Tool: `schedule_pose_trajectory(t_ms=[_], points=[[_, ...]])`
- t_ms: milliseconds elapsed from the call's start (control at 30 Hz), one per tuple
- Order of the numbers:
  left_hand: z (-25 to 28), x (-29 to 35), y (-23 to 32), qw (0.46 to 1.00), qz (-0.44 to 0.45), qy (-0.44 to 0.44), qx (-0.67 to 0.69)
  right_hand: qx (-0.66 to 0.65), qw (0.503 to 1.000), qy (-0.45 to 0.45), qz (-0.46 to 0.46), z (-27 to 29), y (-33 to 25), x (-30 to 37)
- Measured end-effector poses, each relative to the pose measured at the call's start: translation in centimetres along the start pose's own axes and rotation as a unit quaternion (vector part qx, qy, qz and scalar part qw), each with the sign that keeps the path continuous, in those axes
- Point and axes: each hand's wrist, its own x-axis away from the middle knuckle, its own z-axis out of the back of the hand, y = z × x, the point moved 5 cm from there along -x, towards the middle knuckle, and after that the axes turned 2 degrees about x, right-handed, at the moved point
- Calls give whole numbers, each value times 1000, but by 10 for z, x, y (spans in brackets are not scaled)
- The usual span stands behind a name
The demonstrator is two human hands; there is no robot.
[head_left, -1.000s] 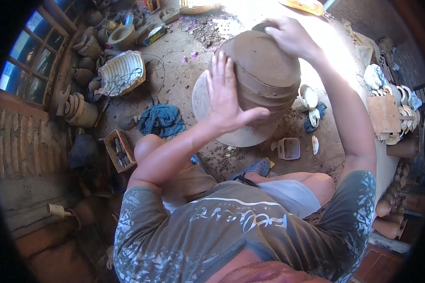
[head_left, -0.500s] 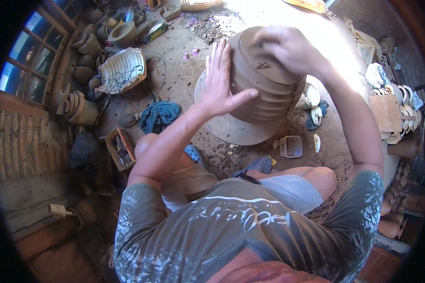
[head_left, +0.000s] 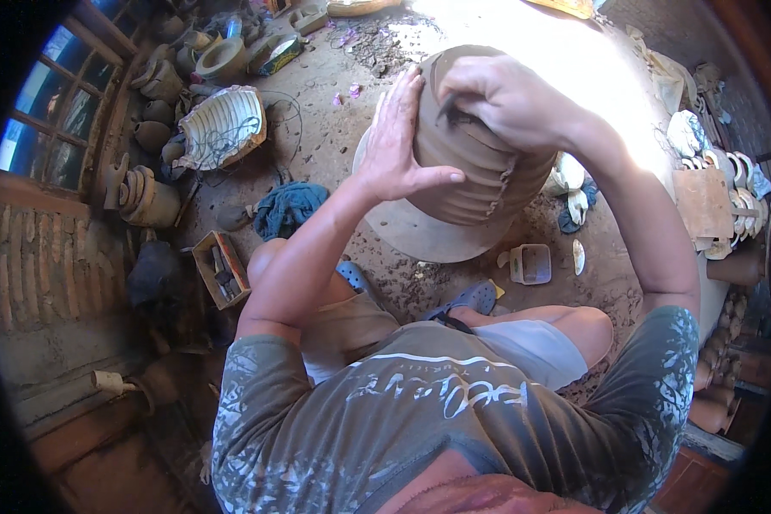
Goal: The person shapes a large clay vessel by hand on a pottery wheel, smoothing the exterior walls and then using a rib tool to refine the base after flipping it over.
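Note:
A large grey-brown clay pot (head_left: pixel 463 184) with ribbed walls stands on a round, pale wheel head (head_left: pixel 437 246) in front of me. My left hand (head_left: pixel 396 146) lies along the pot's left side, fingers stretched out and thumb spread toward the near wall. Over the pot's upper part, my right hand (head_left: pixel 497 94) is closed, with a small dark piece projecting below its fingers. That piece's kind is too unclear to name. A rough, raised line of clay (head_left: pixel 503 184) runs down the near right wall.
A clear plastic tub (head_left: pixel 529 264) sits near my foot. Leftward are a blue cloth (head_left: pixel 289 211), a box of tools (head_left: pixel 220 270) and a ribbed pale mould (head_left: pixel 223 128). Clay pots line the window wall. Curved pale pieces (head_left: pixel 728 201) stand at the right. Clay crumbs litter the floor.
My right hand has shifted slightly left and lower on the pot, and a dark piece now shows under it. The rough clay line has come into view. My left hand stays nearly in place.

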Motion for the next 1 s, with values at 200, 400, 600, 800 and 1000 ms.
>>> schedule_pose_trajectory(t_ms=[200, 400, 600, 800, 1000], points=[[12, -8, -19, 999, -11, -36, 25, 53, 997, -53, 11, 25, -11, 53], [-22, 14, 47, 994, 69, 35, -80, 120, 976, 137, -122, 44, 63, 7], [-25, 10, 41, 993, 81, 31, -86, 94, 980, 122, -125, 6, 98, -37], [-9, -1, 12, 999, 16, -11, -44, 19, 1000, -3, -24, 7, 10, 7], [10, -15, -17, 999, 2, -50, 16, -18, 996, -48, -78, 29, 15, 69]])
